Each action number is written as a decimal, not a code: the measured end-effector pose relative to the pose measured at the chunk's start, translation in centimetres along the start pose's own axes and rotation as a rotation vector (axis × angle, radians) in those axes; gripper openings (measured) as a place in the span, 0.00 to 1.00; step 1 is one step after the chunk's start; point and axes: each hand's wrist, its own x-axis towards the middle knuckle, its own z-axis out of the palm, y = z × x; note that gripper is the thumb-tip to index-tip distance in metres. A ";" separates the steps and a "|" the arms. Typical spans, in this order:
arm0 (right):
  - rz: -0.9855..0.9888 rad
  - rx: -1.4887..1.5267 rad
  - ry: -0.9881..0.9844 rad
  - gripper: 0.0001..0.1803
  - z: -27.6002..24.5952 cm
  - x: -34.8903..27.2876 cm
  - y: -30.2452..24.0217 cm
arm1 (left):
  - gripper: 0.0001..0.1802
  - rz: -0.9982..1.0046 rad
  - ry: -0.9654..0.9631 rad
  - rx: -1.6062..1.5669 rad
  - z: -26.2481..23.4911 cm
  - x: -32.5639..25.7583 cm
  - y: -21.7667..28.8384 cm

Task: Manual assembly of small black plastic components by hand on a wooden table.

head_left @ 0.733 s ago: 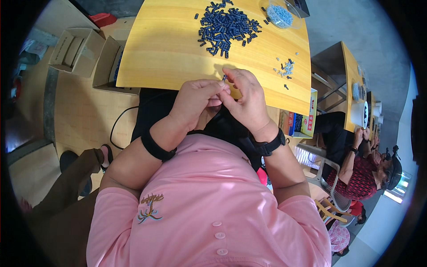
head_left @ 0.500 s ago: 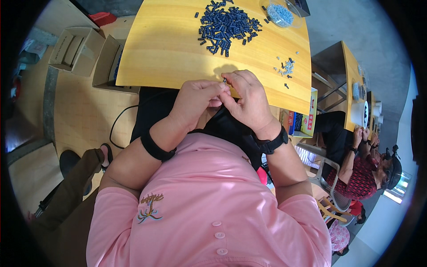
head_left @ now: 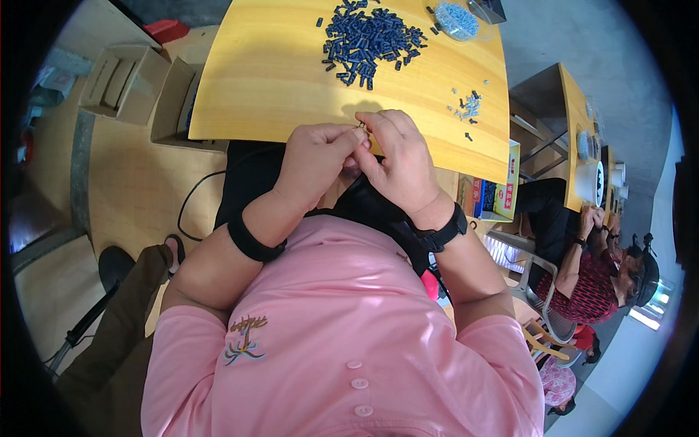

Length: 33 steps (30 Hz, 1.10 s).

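Note:
Just over the near edge of the yellow wooden table, my left hand point(head_left: 314, 156) and my right hand point(head_left: 399, 156) meet fingertip to fingertip. Between them a small dark piece with a shiny part point(head_left: 361, 126) is pinched; fingers cover most of it, so its kind is unclear. Both hands are closed, thumbs against forefingers. Beyond them lies a heap of small black cylindrical parts point(head_left: 368, 40). To the right of the hands is a scatter of small silvery and black bits point(head_left: 467, 108).
A clear round tub of pale blue small parts point(head_left: 457, 20) stands at the table's far right. Cardboard boxes point(head_left: 124, 81) sit on the floor at left. An open box point(head_left: 501, 191) is below the table's right edge. Other people point(head_left: 582, 291) sit at a table on the right.
Both hands have shifted slightly up and left, still pinching the small piece together. Its shiny part shows at a slightly different angle between the fingertips.

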 end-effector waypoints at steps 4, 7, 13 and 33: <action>0.007 -0.119 -0.070 0.11 -1.6 0.9 -0.6 | 0.12 0.054 0.045 0.147 0.3 -0.2 0.2; -0.059 -0.224 -0.231 0.11 -2.0 1.4 -0.5 | 0.12 0.067 0.039 0.163 0.2 -0.3 0.0; -0.166 -0.300 -0.248 0.10 -1.9 0.6 -0.2 | 0.11 0.022 -0.029 0.232 0.1 -1.1 -0.3; -0.183 -0.261 -0.220 0.12 -0.8 0.1 -0.4 | 0.15 0.117 -0.073 0.487 -0.8 -1.3 0.9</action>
